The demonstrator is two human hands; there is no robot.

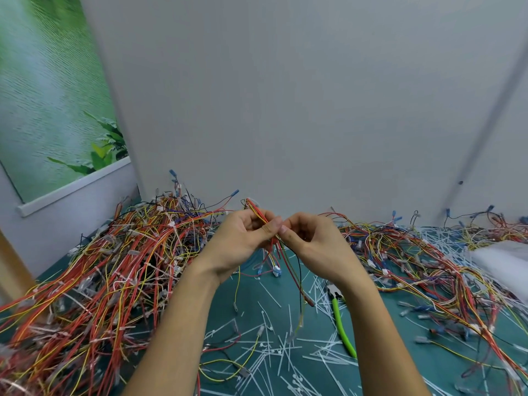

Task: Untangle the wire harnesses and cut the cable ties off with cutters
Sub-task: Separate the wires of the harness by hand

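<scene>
I hold one small wire harness (pixel 281 252) of red, yellow, green and black wires up above the table. My left hand (pixel 243 241) grips its upper part, where the wires loop over my fingers. My right hand (pixel 311 244) pinches the same bundle just beside my left thumb. The loose ends with connectors hang down between my wrists. The green-handled cutters (pixel 341 324) lie on the green mat (pixel 380 332) under my right forearm, in no hand.
A big heap of tangled red, orange and yellow harnesses (pixel 100 281) fills the left side. Another spread of harnesses (pixel 428 258) lies on the right. Cut white cable ties (pixel 285 352) litter the mat in front. A white bag (pixel 503 258) sits far right; grey walls stand behind.
</scene>
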